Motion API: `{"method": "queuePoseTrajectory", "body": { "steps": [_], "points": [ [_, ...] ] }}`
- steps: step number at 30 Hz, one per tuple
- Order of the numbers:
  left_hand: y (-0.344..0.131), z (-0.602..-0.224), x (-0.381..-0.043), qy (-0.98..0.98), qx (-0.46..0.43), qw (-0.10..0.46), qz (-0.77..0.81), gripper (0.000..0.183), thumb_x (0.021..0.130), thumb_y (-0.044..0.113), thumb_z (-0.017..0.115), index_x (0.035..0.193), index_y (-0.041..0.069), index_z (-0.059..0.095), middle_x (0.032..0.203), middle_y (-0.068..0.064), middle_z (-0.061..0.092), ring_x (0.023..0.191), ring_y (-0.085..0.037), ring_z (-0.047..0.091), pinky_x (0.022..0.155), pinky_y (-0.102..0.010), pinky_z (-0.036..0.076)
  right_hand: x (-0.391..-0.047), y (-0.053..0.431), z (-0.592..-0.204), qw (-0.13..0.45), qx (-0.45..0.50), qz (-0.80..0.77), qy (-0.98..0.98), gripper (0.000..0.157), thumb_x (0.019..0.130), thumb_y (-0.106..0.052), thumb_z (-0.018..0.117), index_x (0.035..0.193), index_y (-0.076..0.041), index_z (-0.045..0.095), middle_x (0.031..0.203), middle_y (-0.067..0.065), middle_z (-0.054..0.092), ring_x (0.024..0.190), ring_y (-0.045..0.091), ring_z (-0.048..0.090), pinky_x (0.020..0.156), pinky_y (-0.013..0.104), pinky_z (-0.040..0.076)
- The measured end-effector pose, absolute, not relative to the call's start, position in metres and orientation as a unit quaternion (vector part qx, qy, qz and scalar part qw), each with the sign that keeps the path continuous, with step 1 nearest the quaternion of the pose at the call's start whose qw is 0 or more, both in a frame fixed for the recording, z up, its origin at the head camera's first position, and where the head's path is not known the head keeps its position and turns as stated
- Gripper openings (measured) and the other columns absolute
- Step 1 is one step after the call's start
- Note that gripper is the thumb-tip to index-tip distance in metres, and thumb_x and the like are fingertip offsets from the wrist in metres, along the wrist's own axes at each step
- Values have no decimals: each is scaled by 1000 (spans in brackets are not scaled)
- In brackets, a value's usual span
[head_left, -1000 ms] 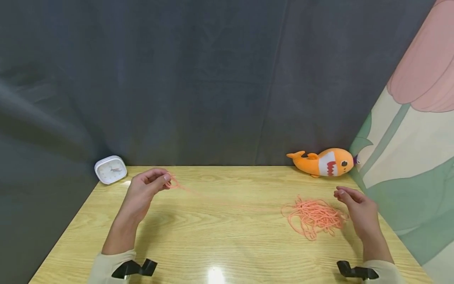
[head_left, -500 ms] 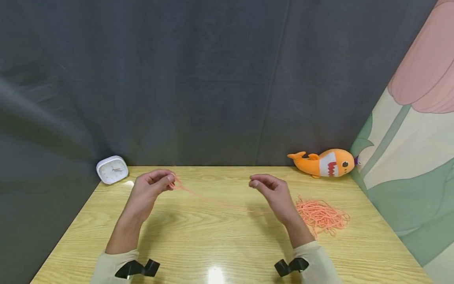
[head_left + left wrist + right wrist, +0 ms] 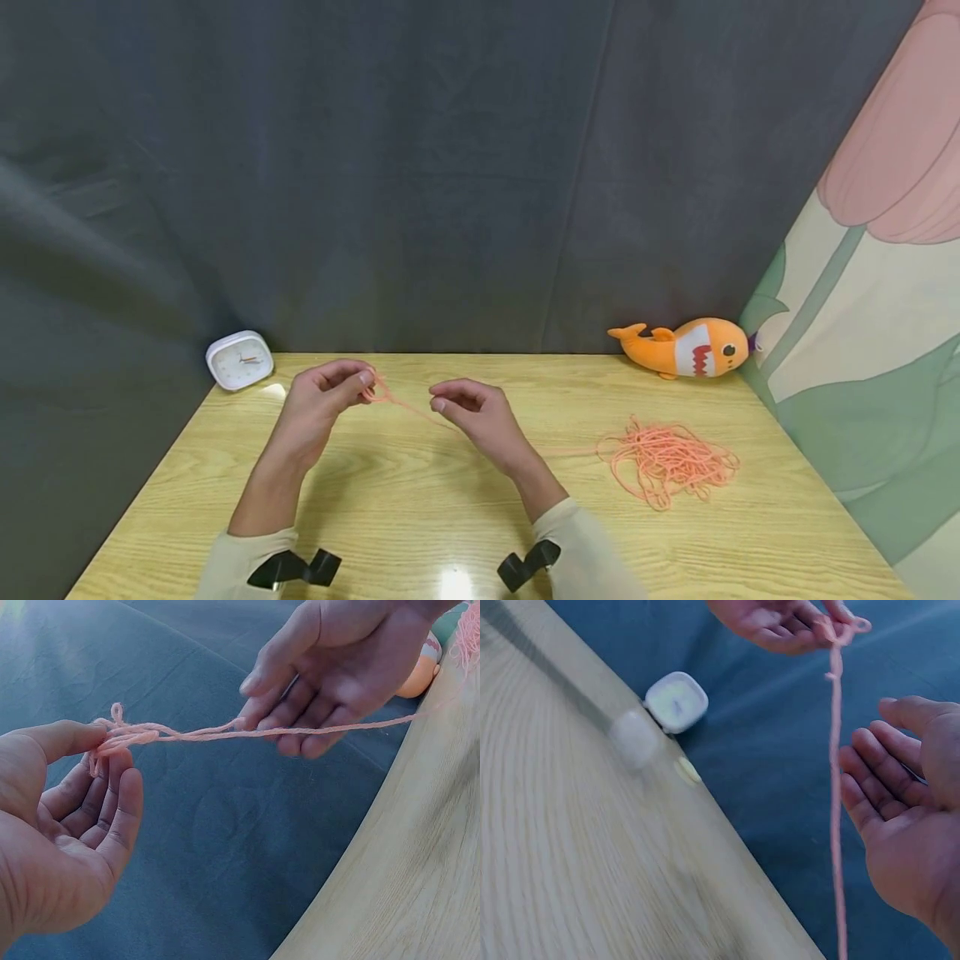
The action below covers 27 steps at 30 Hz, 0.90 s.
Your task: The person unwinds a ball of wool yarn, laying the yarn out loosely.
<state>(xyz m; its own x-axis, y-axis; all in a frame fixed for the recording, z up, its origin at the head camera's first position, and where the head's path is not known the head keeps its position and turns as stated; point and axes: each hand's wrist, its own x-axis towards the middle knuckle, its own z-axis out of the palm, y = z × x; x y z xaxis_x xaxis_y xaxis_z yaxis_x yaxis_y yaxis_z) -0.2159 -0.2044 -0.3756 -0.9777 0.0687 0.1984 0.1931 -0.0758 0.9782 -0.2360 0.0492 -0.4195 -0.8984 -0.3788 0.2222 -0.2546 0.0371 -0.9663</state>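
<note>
My left hand [image 3: 317, 410] pinches a small looped knot of pink yarn [image 3: 135, 736] between thumb and fingertips, above the table. From the knot a short tail sticks out, and a long strand [image 3: 836, 787] runs off to the right. That strand leads down to a loose tangled yarn pile [image 3: 667, 460] on the tabletop. My right hand [image 3: 486, 423] hovers a short way right of the knot, fingers loosely bent and thumb apart from them. In the right wrist view its fingertips come close beside the strand, with nothing between thumb and fingers.
A wooden table [image 3: 420, 517] lies beneath both hands. At its back left corner stands a white clock [image 3: 240, 360]; an orange plush shark [image 3: 686, 347] lies at the back right. A dark curtain [image 3: 450, 183] hangs behind, and a floral cloth [image 3: 885, 333] borders the right side.
My right hand has travelled left from beside the yarn pile to near the knot. The left hand keeps its pinch and has shifted only slightly right.
</note>
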Motion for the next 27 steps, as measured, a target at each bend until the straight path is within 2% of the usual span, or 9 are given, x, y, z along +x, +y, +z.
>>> {"method": "queuePoseTrajectory", "body": {
  "steps": [3, 8, 13, 20, 24, 27],
  "points": [
    [-204, -376, -215, -683, -97, 44, -723, 5, 99, 10, 69, 101, 9, 73, 90, 6, 75, 79, -7, 69, 79, -23, 60, -236, 40, -421, 68, -242, -638, 728, 28, 101, -18, 68, 124, -4, 71, 121, 17, 71, 99, 10, 68, 86, 23, 58],
    [-205, -376, -215, -693, -99, 43, -713, 5, 100, 13, 69, 101, 9, 73, 90, 5, 74, 81, -8, 68, 81, -24, 60, -234, 37, -422, 87, -255, -621, 736, 20, 100, -17, 69, 111, -2, 75, 104, 18, 74, 88, 11, 68, 85, 35, 61],
    [-206, -374, -214, -691, -95, 41, -716, 6, 100, 12, 69, 102, 8, 72, 90, 7, 74, 83, -8, 69, 81, -24, 60, -234, 52, -422, 68, -238, -629, 737, 15, 101, -18, 68, 105, -6, 76, 93, 6, 71, 88, 16, 68, 87, 40, 61],
    [-208, -371, -213, -681, -102, 34, -724, 6, 101, 10, 67, 100, 12, 72, 91, 8, 75, 86, -8, 72, 81, -24, 61, -236, 90, -413, 21, -213, -653, 727, 20, 102, -21, 67, 104, -2, 73, 88, -1, 68, 84, 13, 65, 82, 30, 59],
    [-210, -370, -212, -682, -101, 34, -724, 5, 102, 11, 66, 102, 10, 71, 91, 7, 75, 87, -9, 73, 81, -24, 61, -238, 114, -405, -9, -196, -653, 732, 22, 101, -21, 68, 104, 0, 71, 86, -3, 68, 82, 14, 64, 76, 27, 57],
    [-211, -370, -211, -678, -96, 35, -728, 5, 101, 10, 66, 101, 10, 71, 90, 7, 75, 86, -8, 73, 81, -24, 61, -239, 132, -401, -35, -174, -650, 739, 21, 101, -20, 68, 104, 0, 71, 86, -4, 69, 82, 13, 64, 77, 27, 57]
  ]
}}
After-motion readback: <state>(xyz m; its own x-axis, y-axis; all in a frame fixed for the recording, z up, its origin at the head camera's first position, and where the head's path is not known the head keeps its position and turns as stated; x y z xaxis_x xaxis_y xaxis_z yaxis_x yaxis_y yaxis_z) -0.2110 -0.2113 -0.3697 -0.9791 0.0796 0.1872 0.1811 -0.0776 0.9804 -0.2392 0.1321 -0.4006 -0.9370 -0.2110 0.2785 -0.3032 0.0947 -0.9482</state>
